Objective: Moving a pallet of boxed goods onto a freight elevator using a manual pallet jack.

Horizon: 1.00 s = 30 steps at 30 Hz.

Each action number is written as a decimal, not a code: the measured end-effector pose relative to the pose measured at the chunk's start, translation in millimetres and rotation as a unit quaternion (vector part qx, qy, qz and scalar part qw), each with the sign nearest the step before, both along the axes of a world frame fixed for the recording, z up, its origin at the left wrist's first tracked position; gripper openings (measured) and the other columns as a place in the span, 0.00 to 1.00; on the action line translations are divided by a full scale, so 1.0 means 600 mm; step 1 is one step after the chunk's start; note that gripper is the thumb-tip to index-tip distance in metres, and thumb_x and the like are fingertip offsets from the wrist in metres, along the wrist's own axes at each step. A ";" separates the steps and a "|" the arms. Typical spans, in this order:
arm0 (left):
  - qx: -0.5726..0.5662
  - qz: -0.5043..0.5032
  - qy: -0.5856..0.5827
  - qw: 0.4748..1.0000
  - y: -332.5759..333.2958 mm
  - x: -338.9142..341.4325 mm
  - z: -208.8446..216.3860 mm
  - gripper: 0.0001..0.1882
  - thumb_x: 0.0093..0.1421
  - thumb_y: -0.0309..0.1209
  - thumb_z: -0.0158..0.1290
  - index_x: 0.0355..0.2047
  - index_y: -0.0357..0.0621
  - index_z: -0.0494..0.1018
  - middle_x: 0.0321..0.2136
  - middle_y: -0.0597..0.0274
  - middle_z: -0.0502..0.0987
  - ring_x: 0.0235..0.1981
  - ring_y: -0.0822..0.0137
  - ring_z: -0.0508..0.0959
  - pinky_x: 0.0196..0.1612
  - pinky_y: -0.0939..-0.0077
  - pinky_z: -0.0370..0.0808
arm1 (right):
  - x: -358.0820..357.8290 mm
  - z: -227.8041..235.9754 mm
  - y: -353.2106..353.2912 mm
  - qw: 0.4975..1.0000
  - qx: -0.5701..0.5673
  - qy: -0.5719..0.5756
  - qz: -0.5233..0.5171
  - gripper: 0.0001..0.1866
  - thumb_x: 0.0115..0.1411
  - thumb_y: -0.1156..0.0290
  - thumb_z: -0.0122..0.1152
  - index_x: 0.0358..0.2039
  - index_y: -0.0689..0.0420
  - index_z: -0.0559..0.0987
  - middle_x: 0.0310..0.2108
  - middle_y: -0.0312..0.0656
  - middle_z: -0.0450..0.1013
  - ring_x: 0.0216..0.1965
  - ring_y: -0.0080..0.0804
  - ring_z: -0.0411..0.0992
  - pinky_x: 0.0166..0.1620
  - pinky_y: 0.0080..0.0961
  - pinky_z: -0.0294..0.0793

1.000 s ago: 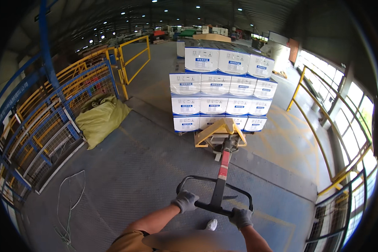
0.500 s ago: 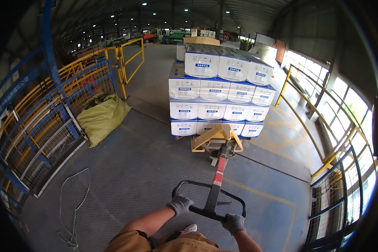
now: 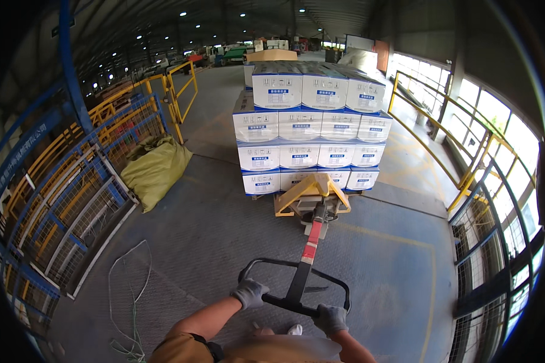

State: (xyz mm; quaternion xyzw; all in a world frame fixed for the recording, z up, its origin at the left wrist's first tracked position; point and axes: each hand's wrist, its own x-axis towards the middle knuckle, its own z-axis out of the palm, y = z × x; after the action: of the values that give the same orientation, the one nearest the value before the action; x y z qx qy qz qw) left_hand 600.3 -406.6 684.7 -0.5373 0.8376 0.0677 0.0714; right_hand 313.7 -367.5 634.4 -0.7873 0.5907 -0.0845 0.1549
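Note:
Both my hands wear grey gloves and grip the black loop handle [image 3: 292, 305] of a yellow pallet jack [image 3: 312, 192]. My left hand [image 3: 250, 294] is closed round the left end of the near bar, and my right hand [image 3: 332, 319] round its right end. From the handle a black shaft with red and white bands [image 3: 309, 245] slopes up to the jack's yellow body. Right beyond that body stands a tall load of white and blue cartons [image 3: 300, 126], stacked in several layers. The forks are hidden beneath the load.
A yellow-green sack [image 3: 157, 169] slumps against the blue mesh fence [image 3: 82, 236] on the left. Thin cord [image 3: 130, 302] trails over the floor near it. Yellow railing [image 3: 427, 130] and dark mesh panels [image 3: 484, 242] line the right. A yellow gate [image 3: 183, 94] stands open farther back.
The view has turned slightly, so the cartons appear a little farther left. The jack's shaft leans more to the right at its far end. Both hands keep their grip.

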 end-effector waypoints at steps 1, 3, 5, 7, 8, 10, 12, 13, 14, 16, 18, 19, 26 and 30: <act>-0.002 0.001 0.000 1.000 0.013 -0.002 0.003 0.10 0.46 0.41 0.51 0.26 0.52 0.75 0.26 0.57 0.78 0.31 0.54 0.78 0.38 0.59 0.71 | -0.002 0.005 0.011 1.000 -0.001 0.000 -0.003 0.15 0.50 0.52 0.55 0.23 0.49 0.76 0.19 0.43 0.74 0.23 0.44 0.75 0.27 0.42 0.70; -0.002 0.008 -0.006 1.000 0.051 0.002 0.011 0.09 0.47 0.38 0.51 0.26 0.51 0.75 0.26 0.56 0.78 0.32 0.54 0.78 0.38 0.60 0.70 | 0.001 0.013 0.048 1.000 -0.021 -0.014 -0.003 0.14 0.51 0.52 0.55 0.24 0.49 0.76 0.19 0.44 0.75 0.23 0.45 0.75 0.27 0.42 0.69; 0.013 0.008 -0.012 1.000 0.081 -0.003 0.030 0.09 0.47 0.36 0.49 0.28 0.51 0.76 0.28 0.56 0.78 0.34 0.55 0.78 0.40 0.61 0.70 | 0.001 0.020 0.078 1.000 -0.025 -0.010 -0.013 0.14 0.50 0.52 0.56 0.23 0.50 0.76 0.20 0.44 0.75 0.24 0.45 0.75 0.28 0.43 0.70; 0.009 0.006 -0.025 1.000 0.110 -0.030 0.057 0.09 0.48 0.34 0.48 0.30 0.52 0.76 0.30 0.57 0.79 0.35 0.55 0.78 0.41 0.61 0.70 | -0.014 0.026 0.104 0.999 -0.031 -0.009 -0.019 0.14 0.49 0.52 0.57 0.22 0.50 0.76 0.20 0.44 0.75 0.24 0.45 0.75 0.28 0.43 0.70; 0.008 0.006 -0.024 1.000 0.127 -0.032 0.058 0.09 0.48 0.34 0.48 0.30 0.52 0.76 0.30 0.57 0.79 0.35 0.55 0.78 0.41 0.61 0.70 | -0.019 0.026 0.122 0.999 -0.029 -0.012 -0.012 0.14 0.50 0.52 0.56 0.24 0.50 0.76 0.20 0.44 0.75 0.24 0.45 0.75 0.28 0.43 0.70; 0.012 0.009 -0.013 1.000 0.159 -0.037 0.056 0.10 0.49 0.36 0.49 0.30 0.52 0.76 0.30 0.56 0.79 0.35 0.55 0.78 0.40 0.61 0.70 | -0.028 0.021 0.153 1.000 -0.028 -0.013 -0.004 0.14 0.51 0.52 0.55 0.25 0.50 0.77 0.19 0.45 0.75 0.23 0.46 0.75 0.28 0.43 0.70; 0.019 0.009 -0.024 0.999 0.187 -0.063 0.047 0.10 0.49 0.37 0.50 0.30 0.52 0.76 0.30 0.56 0.79 0.35 0.55 0.78 0.41 0.61 0.71 | -0.045 0.008 0.179 1.000 -0.020 -0.014 -0.016 0.15 0.50 0.52 0.56 0.25 0.50 0.77 0.20 0.44 0.75 0.25 0.45 0.75 0.29 0.42 0.71; 0.029 0.007 -0.038 0.999 0.203 -0.075 0.043 0.10 0.49 0.38 0.50 0.31 0.52 0.76 0.31 0.56 0.79 0.36 0.54 0.78 0.41 0.61 0.71 | -0.059 0.006 0.198 1.000 -0.022 -0.011 -0.013 0.15 0.50 0.52 0.56 0.25 0.50 0.77 0.20 0.44 0.75 0.25 0.45 0.75 0.29 0.42 0.71; 0.027 0.006 -0.037 0.999 0.220 -0.083 0.040 0.10 0.49 0.38 0.50 0.31 0.52 0.76 0.31 0.56 0.79 0.36 0.54 0.78 0.41 0.61 0.71 | -0.068 0.001 0.215 1.000 -0.011 -0.001 -0.009 0.15 0.50 0.51 0.56 0.25 0.49 0.77 0.21 0.44 0.75 0.26 0.45 0.75 0.30 0.42 0.71; 0.044 0.023 -0.030 0.998 0.259 -0.096 0.034 0.11 0.49 0.38 0.50 0.31 0.51 0.76 0.32 0.55 0.78 0.37 0.54 0.78 0.42 0.62 0.71 | -0.081 -0.004 0.247 1.000 -0.001 0.009 -0.006 0.16 0.49 0.50 0.57 0.25 0.49 0.77 0.22 0.44 0.75 0.27 0.44 0.75 0.30 0.41 0.71; 0.043 0.022 -0.031 0.998 0.300 -0.100 0.032 0.11 0.49 0.38 0.50 0.31 0.51 0.76 0.32 0.55 0.78 0.37 0.54 0.78 0.42 0.62 0.71 | -0.085 -0.007 0.286 1.000 0.016 0.008 -0.002 0.16 0.49 0.49 0.56 0.26 0.49 0.77 0.23 0.43 0.75 0.28 0.44 0.75 0.31 0.41 0.71; 0.043 0.021 -0.033 0.998 0.321 -0.098 0.030 0.11 0.49 0.38 0.50 0.31 0.50 0.76 0.32 0.54 0.78 0.37 0.54 0.78 0.42 0.62 0.71 | -0.085 -0.006 0.306 1.000 0.016 0.009 -0.003 0.16 0.49 0.49 0.56 0.26 0.49 0.77 0.23 0.43 0.75 0.28 0.44 0.75 0.31 0.41 0.71; 0.019 0.019 0.017 1.000 0.481 -0.049 0.017 0.10 0.47 0.39 0.51 0.27 0.51 0.75 0.28 0.55 0.78 0.33 0.53 0.78 0.37 0.60 0.71 | -0.046 0.002 0.465 0.999 0.024 0.021 0.014 0.16 0.51 0.49 0.53 0.28 0.48 0.77 0.23 0.42 0.76 0.27 0.43 0.76 0.30 0.43 0.70; 0.009 0.007 0.008 1.000 0.566 -0.007 0.023 0.11 0.47 0.40 0.52 0.28 0.51 0.76 0.28 0.54 0.78 0.33 0.53 0.78 0.37 0.60 0.71 | -0.005 0.011 0.551 0.999 0.031 0.007 0.012 0.18 0.52 0.47 0.53 0.27 0.49 0.77 0.22 0.44 0.76 0.26 0.44 0.76 0.31 0.44 0.71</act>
State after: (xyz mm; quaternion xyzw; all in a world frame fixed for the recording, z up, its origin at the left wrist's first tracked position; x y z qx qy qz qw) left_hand 596.4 -67.1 698.7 -0.5423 0.8335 0.0801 0.0688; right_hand 310.8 -36.8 641.1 -0.7897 0.5848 -0.0587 0.1759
